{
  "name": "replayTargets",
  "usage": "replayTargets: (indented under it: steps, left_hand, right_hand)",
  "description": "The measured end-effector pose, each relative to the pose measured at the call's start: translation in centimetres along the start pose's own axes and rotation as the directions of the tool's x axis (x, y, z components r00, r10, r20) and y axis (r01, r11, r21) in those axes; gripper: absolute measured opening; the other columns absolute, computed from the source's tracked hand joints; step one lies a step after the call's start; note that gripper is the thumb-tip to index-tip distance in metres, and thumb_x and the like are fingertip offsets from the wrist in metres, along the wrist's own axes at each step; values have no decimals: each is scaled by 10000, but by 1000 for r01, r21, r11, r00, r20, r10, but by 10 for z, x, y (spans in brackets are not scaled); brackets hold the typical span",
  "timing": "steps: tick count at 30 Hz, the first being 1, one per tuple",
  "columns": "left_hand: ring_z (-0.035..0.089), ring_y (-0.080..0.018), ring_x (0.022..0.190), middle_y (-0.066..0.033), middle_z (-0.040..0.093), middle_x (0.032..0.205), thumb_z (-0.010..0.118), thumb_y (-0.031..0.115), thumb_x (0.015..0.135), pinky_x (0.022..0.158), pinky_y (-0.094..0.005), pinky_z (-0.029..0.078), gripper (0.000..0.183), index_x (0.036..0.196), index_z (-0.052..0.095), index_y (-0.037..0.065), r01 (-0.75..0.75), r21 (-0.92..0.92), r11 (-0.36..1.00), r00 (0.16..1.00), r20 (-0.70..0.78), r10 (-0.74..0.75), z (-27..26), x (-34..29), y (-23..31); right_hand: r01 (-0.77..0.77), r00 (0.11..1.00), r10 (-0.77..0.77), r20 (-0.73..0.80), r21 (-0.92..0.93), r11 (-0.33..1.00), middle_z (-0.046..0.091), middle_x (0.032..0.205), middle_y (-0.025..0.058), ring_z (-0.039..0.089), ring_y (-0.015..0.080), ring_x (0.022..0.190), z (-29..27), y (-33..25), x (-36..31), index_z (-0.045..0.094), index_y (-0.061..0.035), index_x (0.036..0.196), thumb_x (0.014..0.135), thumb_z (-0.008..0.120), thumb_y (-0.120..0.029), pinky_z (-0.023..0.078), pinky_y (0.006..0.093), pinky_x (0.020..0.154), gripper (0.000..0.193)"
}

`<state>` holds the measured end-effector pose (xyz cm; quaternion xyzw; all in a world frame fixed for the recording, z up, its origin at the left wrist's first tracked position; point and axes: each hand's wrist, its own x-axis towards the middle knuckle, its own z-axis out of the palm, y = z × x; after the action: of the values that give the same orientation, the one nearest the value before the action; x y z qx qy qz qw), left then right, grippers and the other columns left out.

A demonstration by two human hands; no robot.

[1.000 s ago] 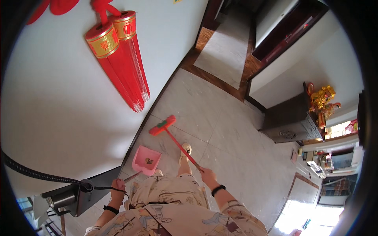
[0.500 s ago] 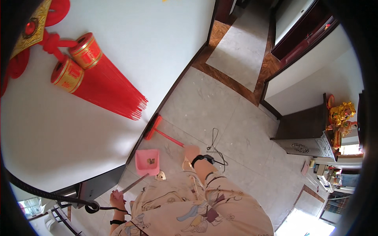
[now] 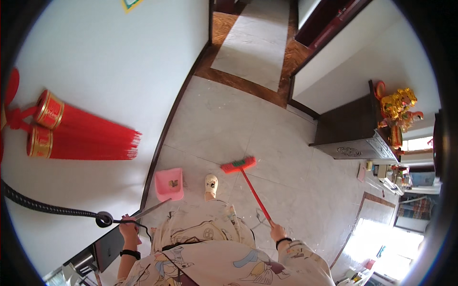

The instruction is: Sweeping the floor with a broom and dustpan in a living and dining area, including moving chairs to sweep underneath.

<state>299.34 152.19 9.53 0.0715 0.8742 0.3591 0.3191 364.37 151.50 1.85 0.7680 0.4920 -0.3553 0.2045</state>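
My right hand [image 3: 278, 232] is closed around the red stick of a broom [image 3: 255, 194]. The broom's red-and-green head [image 3: 238, 165] rests on the tiled floor, ahead of my feet and to the right. On the left, my left hand [image 3: 128, 228] grips the grey handle of a pink dustpan [image 3: 163, 189]. The pan lies on the floor close to the wall, and a small brownish bit of litter [image 3: 173, 183] is in it. Between pan and broom one cream slipper [image 3: 211, 184] shows on my foot; my patterned clothes hide the other foot.
A white wall with dark skirting runs along the left, hung with red tassels [image 3: 93, 133]. A black ribbed cable [image 3: 52, 208] crosses at the left. Right stands a dark cabinet [image 3: 341, 121] with golden figurines [image 3: 400, 105]. Ahead, a brown-bordered passage [image 3: 248, 52] leads away.
The broom head has moved from the wall beside the dustpan out to the right across the floor. My right arm has swung rightward with it. The whole view has shifted; the dustpan stays by the wall.
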Motion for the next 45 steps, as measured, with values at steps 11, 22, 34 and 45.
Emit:
replayTargets:
  steps: [11,22,34,45]
  left_hand:
    - [523,-126,420,-45,546,649,613,118,768,356,-243,389,200,940,539,46,-168,92,982,983,92,160,65,24,83]
    - [472,-123,453,-37,508,660,645,243,758,393,-264,377,287,917,527,35,-247,70,966,960,155,234,113,85,123]
    - [574,-162,460,-107,596,698,640,112,765,392,-298,467,250,959,517,12,-211,171,963,963,203,175,156,122,210]
    - [602,-167,517,-114,599,823,607,36,770,397,-280,466,344,1084,471,-6,-152,186,971,969,223,109,191,147,232]
  right_hand:
    - [-168,975,191,-110,189,967,642,871,199,622,387,820,-35,25,-81,626,-258,1146,838,531,-222,489,484,693,324]
    - [182,983,-178,-42,290,940,640,1007,171,620,353,918,-102,-280,144,581,-331,1194,847,504,-204,501,451,783,378]
    - [64,995,-58,-76,68,996,644,984,164,617,366,919,-203,-272,174,620,-365,1118,862,464,-243,503,458,758,324]
    - [54,973,-86,-214,-151,987,665,882,127,640,341,830,-292,-270,170,613,-314,1155,847,538,-207,515,461,706,335]
